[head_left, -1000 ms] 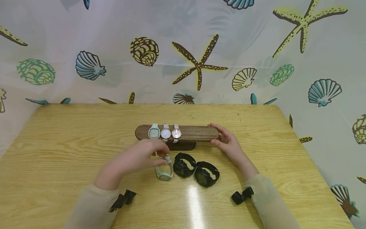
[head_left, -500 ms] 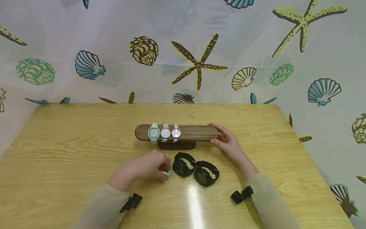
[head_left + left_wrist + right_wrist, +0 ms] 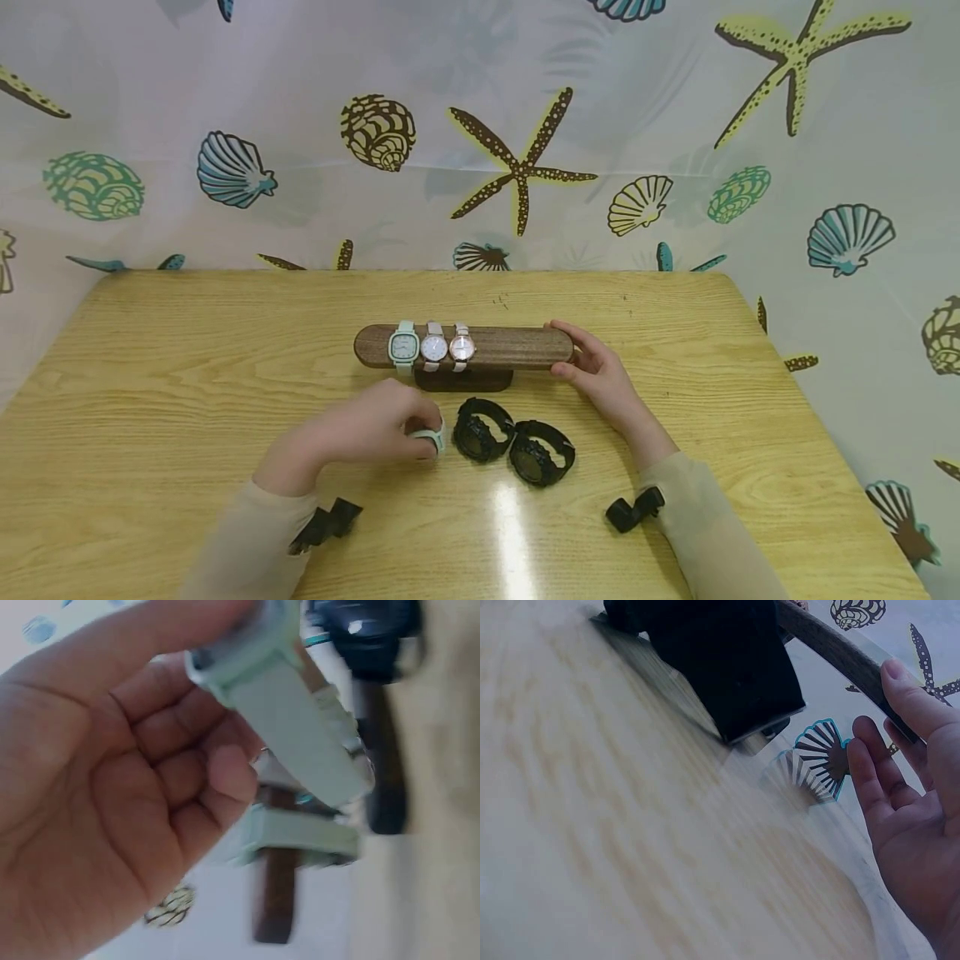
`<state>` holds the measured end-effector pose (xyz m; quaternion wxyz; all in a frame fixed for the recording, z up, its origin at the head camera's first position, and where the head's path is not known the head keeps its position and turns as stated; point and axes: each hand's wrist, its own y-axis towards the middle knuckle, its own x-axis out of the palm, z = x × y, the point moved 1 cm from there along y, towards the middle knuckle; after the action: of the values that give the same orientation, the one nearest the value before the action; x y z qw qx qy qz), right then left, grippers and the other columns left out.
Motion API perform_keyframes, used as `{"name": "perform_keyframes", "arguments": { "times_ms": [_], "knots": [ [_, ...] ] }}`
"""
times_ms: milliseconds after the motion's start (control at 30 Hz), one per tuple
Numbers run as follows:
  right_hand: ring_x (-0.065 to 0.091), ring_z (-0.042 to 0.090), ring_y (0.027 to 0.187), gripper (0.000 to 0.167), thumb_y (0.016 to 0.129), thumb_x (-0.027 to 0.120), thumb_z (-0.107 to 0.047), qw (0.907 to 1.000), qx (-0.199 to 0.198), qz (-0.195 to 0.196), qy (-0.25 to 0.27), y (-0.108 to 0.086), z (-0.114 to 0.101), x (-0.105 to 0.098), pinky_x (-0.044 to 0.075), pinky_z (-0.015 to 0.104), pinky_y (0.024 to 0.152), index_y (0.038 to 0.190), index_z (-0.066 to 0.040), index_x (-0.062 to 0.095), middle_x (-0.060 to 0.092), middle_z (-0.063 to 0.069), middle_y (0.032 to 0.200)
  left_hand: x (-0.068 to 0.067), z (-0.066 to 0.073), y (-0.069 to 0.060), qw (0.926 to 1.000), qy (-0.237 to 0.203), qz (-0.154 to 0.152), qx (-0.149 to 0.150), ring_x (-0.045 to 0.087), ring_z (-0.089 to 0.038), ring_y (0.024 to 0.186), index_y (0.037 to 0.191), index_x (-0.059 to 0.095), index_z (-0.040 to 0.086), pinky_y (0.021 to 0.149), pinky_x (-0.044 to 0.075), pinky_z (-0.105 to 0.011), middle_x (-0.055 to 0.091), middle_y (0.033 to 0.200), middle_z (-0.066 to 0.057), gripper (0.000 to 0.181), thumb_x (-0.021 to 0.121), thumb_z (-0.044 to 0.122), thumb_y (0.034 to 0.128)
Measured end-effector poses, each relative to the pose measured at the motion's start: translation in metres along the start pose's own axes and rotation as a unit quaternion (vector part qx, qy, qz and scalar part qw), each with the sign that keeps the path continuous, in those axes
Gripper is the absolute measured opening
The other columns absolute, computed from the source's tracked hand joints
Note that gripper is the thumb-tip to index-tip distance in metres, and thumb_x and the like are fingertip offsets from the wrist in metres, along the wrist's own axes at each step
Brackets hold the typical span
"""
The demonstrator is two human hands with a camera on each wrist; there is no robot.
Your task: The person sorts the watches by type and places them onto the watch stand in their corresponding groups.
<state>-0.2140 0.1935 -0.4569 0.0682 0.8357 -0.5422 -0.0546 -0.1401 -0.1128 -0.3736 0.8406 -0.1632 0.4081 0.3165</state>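
My left hand [image 3: 375, 425] pinches a mint-green watch [image 3: 430, 435] between thumb and fingers, in front of the wooden display bar [image 3: 517, 348]. In the left wrist view the pale strap [image 3: 289, 724] of that watch hangs in a loop from the fingers of my left hand [image 3: 112, 780]. Three watches sit around the bar's left half: a mint square one [image 3: 404, 347], a round white one [image 3: 434, 347] and a rose-rimmed one [image 3: 462, 347]. My right hand [image 3: 603, 379] grips the bar's right end, thumb in front and fingers behind; the right wrist view shows this hand [image 3: 922, 802] too.
Two black watches [image 3: 482, 432] [image 3: 540, 454] lie side by side on the wooden table [image 3: 187, 375], just in front of the bar's dark base [image 3: 465, 381]. Behind the table hangs a cloth [image 3: 300, 83] printed with shells and starfish.
My left hand has closed on the mint-green watch that stood on the table and moved it slightly up and back. The right hand keeps its place on the bar.
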Motion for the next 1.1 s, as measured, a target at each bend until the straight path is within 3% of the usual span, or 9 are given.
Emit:
{"name": "perform_keyframes", "arguments": {
  "times_ms": [133,267,400,567,667,767,900,1000,1100],
  "knots": [
    [0.044,0.028,0.129,0.059,0.089,0.068,-0.012,1.0,0.0,0.0,0.001,0.0,0.0,0.0,0.048,0.031,0.094,0.143,-0.012,0.044,0.041,0.008,0.146,-0.024,0.009,-0.016,0.997,-0.047,0.059,-0.013,0.044,-0.005,0.062,0.078,0.064,0.015,0.054,0.04,-0.021,0.051,0.07,0.011,0.011,0.072,0.015,0.0864],
    [0.044,0.029,0.129,0.06,0.089,0.069,-0.015,1.0,-0.003,-0.001,0.0,0.0,-0.001,0.0,0.048,0.031,0.094,0.143,-0.012,0.044,0.04,0.008,0.146,-0.045,0.013,-0.032,0.9835,-0.064,0.164,-0.043,0.05,-0.011,0.071,0.092,0.07,0.013,0.059,0.042,-0.025,0.058,0.078,0.007,0.006,0.071,0.018,0.0878],
    [0.043,0.029,0.129,0.06,0.089,0.068,-0.014,1.0,-0.004,-0.003,-0.001,0.0,0.0,0.0,0.048,0.031,0.094,0.144,-0.011,0.044,0.04,0.008,0.146,-0.057,0.01,-0.042,0.9562,-0.061,0.27,-0.094,0.055,-0.013,0.079,0.1,0.071,0.008,0.063,0.044,-0.023,0.064,0.087,0.0,0.016,0.07,0.02,0.0887],
    [0.043,0.029,0.129,0.061,0.089,0.069,-0.015,1.0,-0.006,-0.004,-0.002,0.0,0.001,-0.001,0.048,0.031,0.095,0.144,-0.01,0.043,0.04,0.008,0.147,-0.063,-0.001,-0.047,0.9182,-0.109,0.341,-0.17,0.059,-0.01,0.084,0.11,0.068,0.003,0.067,0.048,-0.017,0.065,0.098,-0.008,0.031,0.065,0.029,0.0924],
    [0.043,0.03,0.129,0.061,0.089,0.069,-0.015,1.0,-0.006,-0.005,0.0,0.0,0.001,-0.001,0.048,0.031,0.095,0.144,-0.01,0.043,0.04,0.008,0.147,-0.064,-0.01,-0.049,0.9074,-0.135,0.344,-0.2,0.061,-0.01,0.08,0.113,0.065,0.0,0.068,0.048,-0.017,0.065,0.099,-0.011,0.036,0.062,0.031,0.0942],
    [0.043,0.03,0.129,0.061,0.089,0.068,-0.014,1.0,-0.006,-0.006,0.004,0.0,0.001,0.0,0.048,0.031,0.094,0.144,-0.009,0.042,0.039,0.008,0.147,-0.064,-0.02,-0.049,0.9054,-0.154,0.326,-0.224,0.062,-0.01,0.078,0.115,0.064,-0.002,0.071,0.049,-0.019,0.065,0.101,-0.013,0.038,0.059,0.031,0.0959],
    [0.044,0.029,0.128,0.06,0.09,0.068,-0.013,1.0,-0.003,-0.006,0.003,0.0,0.001,-0.001,0.048,0.031,0.094,0.144,-0.011,0.043,0.039,0.008,0.147,-0.062,-0.035,-0.049,0.9021,-0.195,0.298,-0.244,0.063,-0.007,0.081,0.124,0.059,-0.005,0.088,0.048,-0.031,0.064,0.109,-0.016,0.044,0.057,0.03,0.0973],
    [0.044,0.029,0.128,0.058,0.09,0.067,-0.011,1.0,-0.001,-0.004,0.0,0.0,0.002,-0.001,0.048,0.031,0.094,0.144,-0.011,0.044,0.04,0.008,0.147,-0.058,-0.048,-0.048,0.8983,-0.227,0.28,-0.252,0.064,-0.005,0.082,0.128,0.054,-0.007,0.097,0.043,-0.042,0.062,0.114,-0.017,0.048,0.056,0.03,0.0977],
    [0.044,0.029,0.128,0.057,0.091,0.065,-0.008,1.0,0.0,-0.004,0.0,0.0,0.002,-0.001,0.048,0.031,0.094,0.144,-0.011,0.043,0.039,0.008,0.147,-0.054,-0.057,-0.047,0.8991,-0.238,0.266,-0.254,0.064,-0.006,0.083,0.129,0.053,-0.008,0.098,0.042,-0.045,0.061,0.116,-0.019,0.047,0.056,0.028,0.0982]
  ]
}}
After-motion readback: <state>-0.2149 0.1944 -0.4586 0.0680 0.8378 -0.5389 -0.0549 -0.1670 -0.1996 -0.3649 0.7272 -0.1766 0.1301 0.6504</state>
